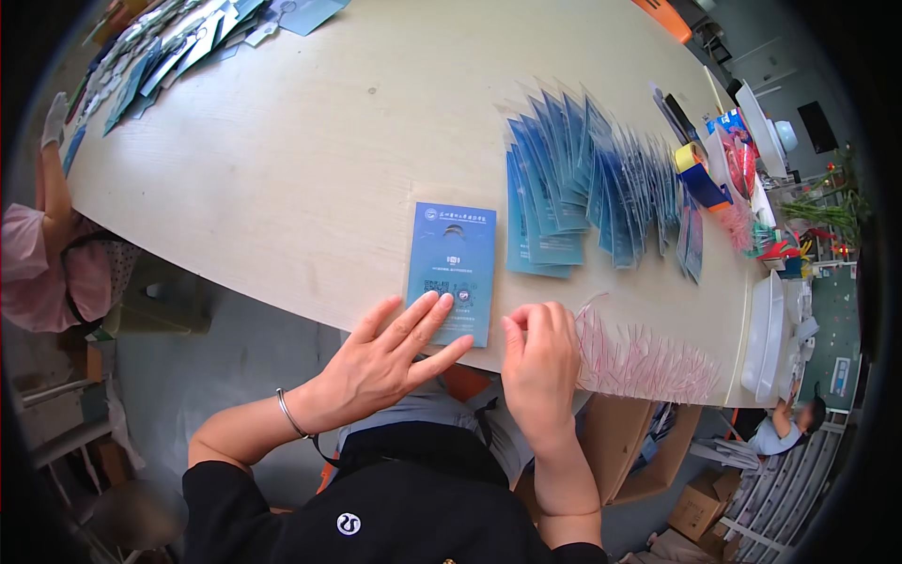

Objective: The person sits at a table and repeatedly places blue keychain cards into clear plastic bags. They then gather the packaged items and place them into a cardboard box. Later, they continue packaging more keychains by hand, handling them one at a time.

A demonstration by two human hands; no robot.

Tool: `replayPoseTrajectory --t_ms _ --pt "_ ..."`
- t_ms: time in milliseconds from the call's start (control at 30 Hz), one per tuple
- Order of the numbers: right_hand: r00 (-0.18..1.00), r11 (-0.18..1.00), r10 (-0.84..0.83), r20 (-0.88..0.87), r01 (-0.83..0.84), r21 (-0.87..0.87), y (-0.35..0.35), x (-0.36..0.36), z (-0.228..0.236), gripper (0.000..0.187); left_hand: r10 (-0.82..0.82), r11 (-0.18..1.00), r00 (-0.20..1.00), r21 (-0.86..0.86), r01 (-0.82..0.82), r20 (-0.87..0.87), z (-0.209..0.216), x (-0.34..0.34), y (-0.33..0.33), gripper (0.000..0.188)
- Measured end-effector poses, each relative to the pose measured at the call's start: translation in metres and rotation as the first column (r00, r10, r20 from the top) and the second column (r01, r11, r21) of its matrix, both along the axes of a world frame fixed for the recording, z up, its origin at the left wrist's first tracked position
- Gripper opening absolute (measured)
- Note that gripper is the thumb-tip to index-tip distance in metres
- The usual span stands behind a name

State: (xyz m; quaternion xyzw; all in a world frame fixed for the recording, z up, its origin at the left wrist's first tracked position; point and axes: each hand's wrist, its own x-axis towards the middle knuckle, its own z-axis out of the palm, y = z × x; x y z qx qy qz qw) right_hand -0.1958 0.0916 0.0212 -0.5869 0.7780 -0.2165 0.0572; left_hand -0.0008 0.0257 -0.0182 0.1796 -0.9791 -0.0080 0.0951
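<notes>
While the left hand [399,343] presses lightly down, its fingers spread apart, a blue card [454,246] lies under its fingertips, the top reaching out beyond them, away from the person. That card sits upright to the wearer, pale print on its face and a small curved slot near its far end. A silver bracelet [291,414] circles the wrist behind.

Over to the right hand [543,362]: it hovers just right of the card's near corner, fingers curled in and thumb drawn up beside them; whether anything is pinched there, I cannot tell. Just to its right, pink-and-white strings [648,365] spread along the near edge of the table [282,141]. Beyond that same hand, farther out, a stack of blue cards [554,188] fans away to the right, and past its right end stands a yellow-and-blue tape roll [698,179].

Well ahead of the left hand and off to its left, more cards [188,47] heap up at the far edge. Closer in on that side, a co-worker's pink sleeve [47,273] shows. Below the right hand, a cardboard box [615,442] gapes beneath the table.
</notes>
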Motion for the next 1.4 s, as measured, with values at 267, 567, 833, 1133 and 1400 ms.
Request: replayPoseTrajectory --t_ms 267,567,833,1133,1400 --pt "0.963 0.962 0.226 -0.147 -0.244 -0.121 0.039 0.025 -0.025 0.039 0.016 1.0 1.0 -0.006 -0.016 -0.024 -0.003 -0.004 0.002 0.062" --pt "1.0 0.952 -0.015 -0.013 0.01 -0.305 0.044 0.0 -0.026 0.03 0.002 0.983 0.997 0.184 0.013 -0.08 0.005 -0.002 -0.001 0.077" --pt "0.986 0.95 -0.047 0.162 0.095 -0.296 0.037 0.001 -0.027 0.022 0.278 0.894 0.853 0.444 -0.061 -0.442 0.036 0.02 -0.043 0.085" --pt "0.985 0.991 -0.056 0.161 0.075 -0.112 0.017 0.006 -0.021 0.017 -0.09 0.863 0.982 0.48 0.161 -0.168 0.039 -0.016 -0.069 0.077" --pt "0.981 0.928 0.05 -0.188 -0.115 -0.355 0.018 0.012 -0.039 0.015 -0.217 0.903 0.976 0.372 0.214 -0.036 0.024 -0.024 -0.066 0.084"
